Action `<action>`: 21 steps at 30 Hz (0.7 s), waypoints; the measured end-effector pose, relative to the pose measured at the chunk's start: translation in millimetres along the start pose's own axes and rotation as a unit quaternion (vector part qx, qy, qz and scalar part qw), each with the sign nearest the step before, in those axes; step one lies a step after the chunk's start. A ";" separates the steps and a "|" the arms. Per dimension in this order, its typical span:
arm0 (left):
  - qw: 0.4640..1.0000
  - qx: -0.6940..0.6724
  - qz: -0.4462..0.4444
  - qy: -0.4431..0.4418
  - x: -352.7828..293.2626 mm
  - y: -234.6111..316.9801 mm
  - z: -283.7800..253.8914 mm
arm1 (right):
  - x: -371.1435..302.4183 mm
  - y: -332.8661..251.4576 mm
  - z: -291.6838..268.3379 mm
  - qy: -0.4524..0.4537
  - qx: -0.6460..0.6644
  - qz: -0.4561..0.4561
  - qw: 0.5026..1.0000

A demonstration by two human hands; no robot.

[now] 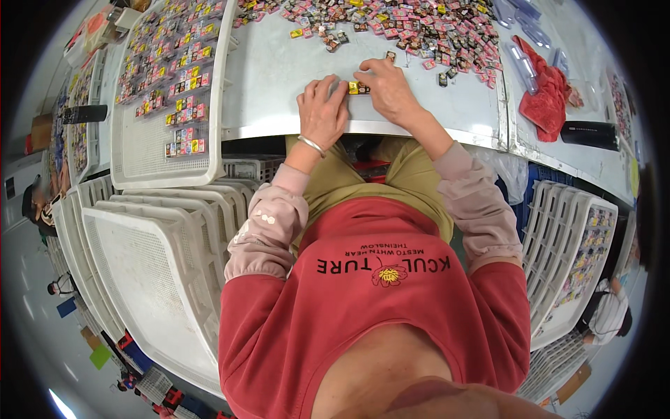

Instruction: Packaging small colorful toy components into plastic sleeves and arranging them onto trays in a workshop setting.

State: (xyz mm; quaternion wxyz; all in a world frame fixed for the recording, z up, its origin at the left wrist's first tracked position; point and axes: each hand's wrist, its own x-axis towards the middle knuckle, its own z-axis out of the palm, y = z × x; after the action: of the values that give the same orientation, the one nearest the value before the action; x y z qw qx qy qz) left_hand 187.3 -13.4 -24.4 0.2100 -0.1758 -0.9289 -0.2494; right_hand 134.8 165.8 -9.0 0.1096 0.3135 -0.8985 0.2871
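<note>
A short row of small printed boxes point(359, 88), yellow and dark, lies on the pale worktop near its front edge, between my two hands. My left hand point(323, 108) has its fingers curled and presses against the left end of the row. My right hand point(391, 89) bends over the right end, its fingertips on the row, partly hiding it. Just beyond my right knuckles sits a single dark little box point(390, 56). Farther off, a big loose heap of pink, black and yellow little boxes point(412, 28) spreads across the worktop.
At left a white plastic tray point(132, 157) holds several clear-wrapped groups of such boxes. Stacked white trays point(150, 272) stand below it, with more racks point(558, 230) at right. A red cloth point(543, 112) and a black cylinder point(590, 135) lie on the right-hand worktop.
</note>
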 end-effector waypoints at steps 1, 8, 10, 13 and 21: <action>0.999 0.034 -0.003 -0.016 -1.2 2.2 0.9 | -1.1 -3.9 3.7 -0.002 -0.034 -0.018 0.999; 0.999 -0.010 -0.038 0.015 -5.5 3.3 1.5 | 4.0 15.9 -14.0 0.065 0.056 0.015 0.996; 1.000 -0.008 -0.007 0.020 0.6 9.7 0.1 | -5.4 21.0 -15.2 0.038 0.029 0.020 0.999; 0.999 -0.017 0.040 0.005 9.6 19.1 4.7 | -17.8 13.9 -7.7 0.026 -0.033 -0.014 0.999; 0.998 -0.013 0.042 -0.053 -0.1 12.7 15.5 | -19.8 -12.6 -7.0 -0.013 -0.112 -0.044 0.993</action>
State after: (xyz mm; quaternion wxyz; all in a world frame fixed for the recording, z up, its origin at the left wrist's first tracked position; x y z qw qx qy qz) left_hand 188.2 5.2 -31.7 0.1684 -0.2304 -0.9273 -0.2422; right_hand 158.3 171.7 -5.1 0.1447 0.3418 -0.9118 0.1757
